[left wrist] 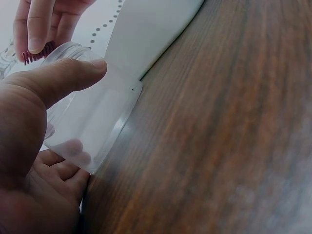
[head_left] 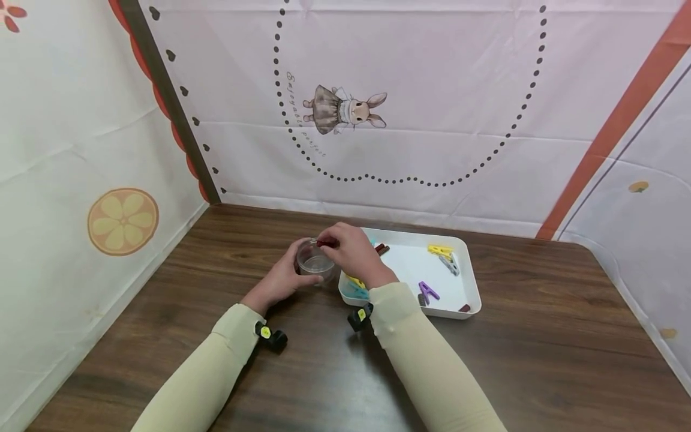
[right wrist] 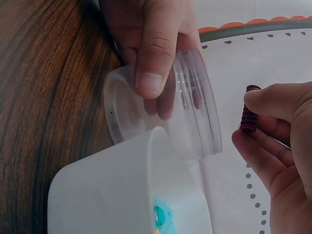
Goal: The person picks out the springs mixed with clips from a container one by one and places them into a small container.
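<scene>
A clear plastic jar (head_left: 315, 262) with a threaded rim stands upright on the table. My left hand (head_left: 282, 277) grips its side, the thumb (left wrist: 73, 78) across the wall near the mouth and the other fingers around the far side. Close above the jar's rim is my right hand (head_left: 353, 255), which pinches a small dark red ribbed cylinder (right wrist: 249, 109) between thumb and fingers. In the right wrist view the cylinder is just beyond the jar's mouth, apart from the rim.
Right of the jar, partly under my right forearm, sits a white tray (head_left: 402, 261). It holds yellow (head_left: 441, 249), grey (head_left: 450, 264), purple (head_left: 428, 292) and teal clothespins (head_left: 356, 292), brown ribbed pieces (head_left: 382, 249) and a dark red piece (head_left: 465, 308). A printed cloth (head_left: 432, 108) hangs behind the wooden table (head_left: 540, 336).
</scene>
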Tool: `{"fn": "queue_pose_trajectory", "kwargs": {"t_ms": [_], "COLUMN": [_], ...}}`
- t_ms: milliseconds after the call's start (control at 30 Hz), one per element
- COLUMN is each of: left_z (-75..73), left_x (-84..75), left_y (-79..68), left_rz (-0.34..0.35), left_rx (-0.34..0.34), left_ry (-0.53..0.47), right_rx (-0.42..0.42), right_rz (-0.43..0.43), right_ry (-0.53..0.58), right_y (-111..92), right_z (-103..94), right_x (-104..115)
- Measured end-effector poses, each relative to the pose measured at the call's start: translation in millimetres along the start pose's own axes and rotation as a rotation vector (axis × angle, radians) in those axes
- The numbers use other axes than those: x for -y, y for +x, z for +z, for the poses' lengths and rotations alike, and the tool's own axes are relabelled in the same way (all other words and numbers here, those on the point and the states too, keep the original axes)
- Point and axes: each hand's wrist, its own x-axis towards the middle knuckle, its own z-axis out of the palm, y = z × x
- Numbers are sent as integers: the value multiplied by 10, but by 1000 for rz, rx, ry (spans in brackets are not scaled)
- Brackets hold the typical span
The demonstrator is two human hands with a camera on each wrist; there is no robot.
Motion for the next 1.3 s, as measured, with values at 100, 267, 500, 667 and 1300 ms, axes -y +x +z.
{"fn": "queue_pose_trajectory", "kwargs": {"t_ms": [100, 267, 500, 667, 1300], "left_z": [9, 15, 19, 13, 8], "left_x": [5, 5, 28, 32, 12], "left_y": [0, 0, 15, 34, 15], "left_rz": [2, 9, -17, -25, -22], "left_rx": [-1, -7, 4, 14, -17], "left_ry": [5, -1, -6, -11, 24], "right_rx": [2, 8, 21, 18, 5], "right_rz": [4, 8, 26, 30, 41], "right_ry": [0, -1, 15, 9, 10], "right_y": [-6, -4, -18, -30, -106], "right_z": [16, 40, 53, 40, -18], "right_x": [-14, -34, -51, -60, -112]}}
